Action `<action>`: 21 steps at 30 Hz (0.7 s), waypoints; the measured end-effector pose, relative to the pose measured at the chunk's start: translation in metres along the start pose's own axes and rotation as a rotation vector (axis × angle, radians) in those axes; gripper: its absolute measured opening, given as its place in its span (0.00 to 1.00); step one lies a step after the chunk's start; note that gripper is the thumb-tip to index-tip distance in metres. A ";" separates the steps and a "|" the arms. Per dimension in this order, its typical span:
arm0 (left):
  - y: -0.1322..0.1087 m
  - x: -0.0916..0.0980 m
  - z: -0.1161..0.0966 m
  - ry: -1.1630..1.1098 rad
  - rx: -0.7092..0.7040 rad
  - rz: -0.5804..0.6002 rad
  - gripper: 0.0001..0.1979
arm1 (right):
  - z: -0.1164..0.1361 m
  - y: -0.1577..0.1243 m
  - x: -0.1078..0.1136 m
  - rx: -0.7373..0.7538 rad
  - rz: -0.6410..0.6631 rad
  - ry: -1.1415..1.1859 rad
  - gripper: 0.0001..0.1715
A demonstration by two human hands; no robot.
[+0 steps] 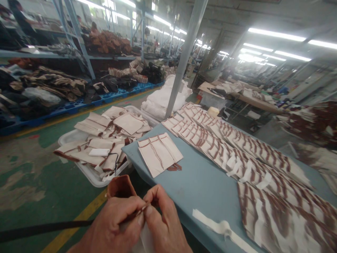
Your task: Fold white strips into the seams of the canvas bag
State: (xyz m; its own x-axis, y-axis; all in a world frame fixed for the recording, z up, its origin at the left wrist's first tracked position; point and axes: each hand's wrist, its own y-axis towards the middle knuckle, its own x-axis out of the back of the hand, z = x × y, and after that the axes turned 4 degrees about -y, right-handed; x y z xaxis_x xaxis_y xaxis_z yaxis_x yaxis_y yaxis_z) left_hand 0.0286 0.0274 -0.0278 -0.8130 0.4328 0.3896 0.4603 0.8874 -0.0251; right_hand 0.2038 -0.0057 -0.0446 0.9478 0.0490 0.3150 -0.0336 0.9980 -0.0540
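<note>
Both hands meet at the bottom centre, their fingertips pinched together on the brown edge of a fabric piece (144, 236). My left hand (113, 225) is closed on this edge, and my right hand (165, 221) pinches it just beside. Pale material hangs below the fingers. A reddish-brown flap (121, 187) rises behind my left hand; whether it belongs to the same piece I cannot tell. Much of the held work is hidden by the fingers. Beyond the hands, cream fabric panels with brown trim (160, 154) lie stacked on the blue-grey table (184, 189).
Overlapping rows of cream, brown-trimmed panels (216, 140) cover the table's right side. A white strip roll (225, 227) lies near its front edge. Left stands a white tub (96, 181) heaped with panels. A metal post (181, 66) rises behind the table; a dark strap (47, 228) crosses lower left.
</note>
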 end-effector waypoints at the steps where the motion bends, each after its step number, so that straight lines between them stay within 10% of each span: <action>1: 0.000 -0.002 0.006 0.005 -0.020 0.019 0.23 | 0.001 0.000 0.000 -0.018 0.001 0.003 0.03; 9: -0.005 0.010 0.001 -0.038 0.159 0.001 0.20 | 0.031 0.015 0.041 0.208 -0.063 -0.049 0.11; 12: -0.006 0.013 0.004 -0.026 0.114 0.014 0.20 | 0.042 0.026 0.047 0.425 0.154 -0.002 0.20; 21: -0.008 0.010 0.008 0.128 -0.016 0.058 0.18 | 0.046 0.036 0.054 0.454 0.288 -0.263 0.05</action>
State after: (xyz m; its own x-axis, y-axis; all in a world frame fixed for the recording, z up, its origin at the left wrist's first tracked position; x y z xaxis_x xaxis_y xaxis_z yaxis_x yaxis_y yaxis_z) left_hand 0.0138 0.0260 -0.0311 -0.7333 0.4581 0.5024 0.5113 0.8586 -0.0366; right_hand 0.2388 0.0348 0.0138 0.7721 0.2704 0.5750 -0.4645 0.8578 0.2203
